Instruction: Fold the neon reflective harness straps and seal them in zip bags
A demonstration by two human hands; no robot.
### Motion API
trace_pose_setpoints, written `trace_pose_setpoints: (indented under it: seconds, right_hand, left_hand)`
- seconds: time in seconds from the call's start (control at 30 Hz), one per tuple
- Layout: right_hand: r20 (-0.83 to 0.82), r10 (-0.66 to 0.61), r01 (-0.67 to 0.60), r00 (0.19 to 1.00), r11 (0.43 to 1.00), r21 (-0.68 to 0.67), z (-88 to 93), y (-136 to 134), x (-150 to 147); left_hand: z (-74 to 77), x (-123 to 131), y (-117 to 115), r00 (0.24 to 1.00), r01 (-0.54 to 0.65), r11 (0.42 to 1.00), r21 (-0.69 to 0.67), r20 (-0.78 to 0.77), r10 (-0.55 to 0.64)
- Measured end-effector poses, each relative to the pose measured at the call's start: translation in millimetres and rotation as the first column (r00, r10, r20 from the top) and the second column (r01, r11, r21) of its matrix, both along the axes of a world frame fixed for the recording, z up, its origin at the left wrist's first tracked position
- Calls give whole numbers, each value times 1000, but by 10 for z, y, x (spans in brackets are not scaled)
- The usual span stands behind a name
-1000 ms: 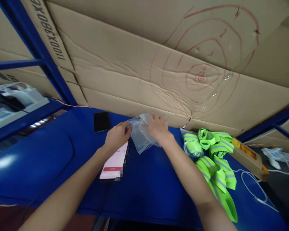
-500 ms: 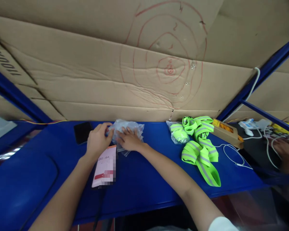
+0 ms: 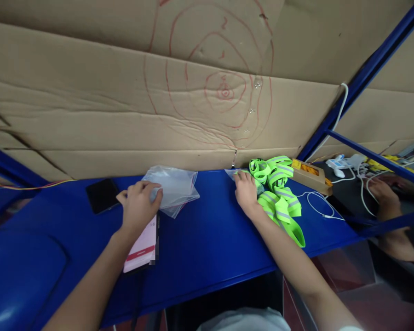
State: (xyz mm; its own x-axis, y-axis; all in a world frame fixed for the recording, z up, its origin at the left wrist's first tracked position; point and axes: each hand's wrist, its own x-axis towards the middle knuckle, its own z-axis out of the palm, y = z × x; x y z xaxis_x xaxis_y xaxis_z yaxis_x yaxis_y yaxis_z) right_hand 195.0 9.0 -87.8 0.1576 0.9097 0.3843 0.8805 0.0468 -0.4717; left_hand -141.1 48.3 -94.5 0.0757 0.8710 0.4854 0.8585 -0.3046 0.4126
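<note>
My left hand (image 3: 140, 204) hovers at the left edge of a small stack of clear plastic zip bags (image 3: 175, 184), fingers bent and thumb apart, with no bag visibly pinched. A phone with a lit pink screen (image 3: 142, 250) lies below that hand, partly covered by it. On the right, my right hand (image 3: 245, 189) is closed over a bagged neon-green strap, of which mostly a corner of the clear bag (image 3: 230, 173) shows. Right beside it lie loose neon-green straps with grey reflective stripes (image 3: 279, 202), some rolled, some looped.
A dark phone (image 3: 101, 195) lies at the left on the blue table (image 3: 200, 257). Cardboard (image 3: 106, 82) with red rings stands behind. An open brown box (image 3: 310, 177) and a white cable (image 3: 319, 207) are at the right. Another person's hand (image 3: 382, 191) is beyond the blue post.
My right hand has left the plastic bags and moved right onto the bagged strap. My left hand stays by the bags, which now lie flatter. The camera view has shifted right.
</note>
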Motion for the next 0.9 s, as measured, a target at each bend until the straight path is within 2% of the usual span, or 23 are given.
trace_pose_setpoints:
  seconds: [0.1,0.17,0.27,0.37,0.43,0.6,0.77,0.9]
  right_hand:
    - [-138,151,-137,979,985,108,66,-30,-58]
    - [-236,281,-243,930,954,177,94,-60,-146]
    - [-357,448,-388,819,892,230,74,-98,-277]
    - [-414,535,-475,737,845,246,24,-93,-343]
    - [-417,531,-466,737,847,256,16,-81,-340]
    - [-351,386,-290,853,910,295,164,-219,-354]
    - [-264,452,-419,852,891,175,313,-519,-591]
    - [-276,407,-423,871,906,0,300,-581,-658]
  left_hand:
    - [110,132,-127,944,174,985,-5,286,-165]
    - [142,242,-227,881,294,955,-39,398,-255]
    - [144,424,-388,793,430,894,-122,524,-311]
    - [154,569,-532,712,544,812,-211,628,-314]
    - [181,624,-592,680,591,760,-271,674,-289]
    - [288,693,-591,630,650,668,-363,749,-205]
    - [391,793,-533,564,737,540,-407,810,-161]
    - [347,843,-549,512,794,442,-416,851,-119]
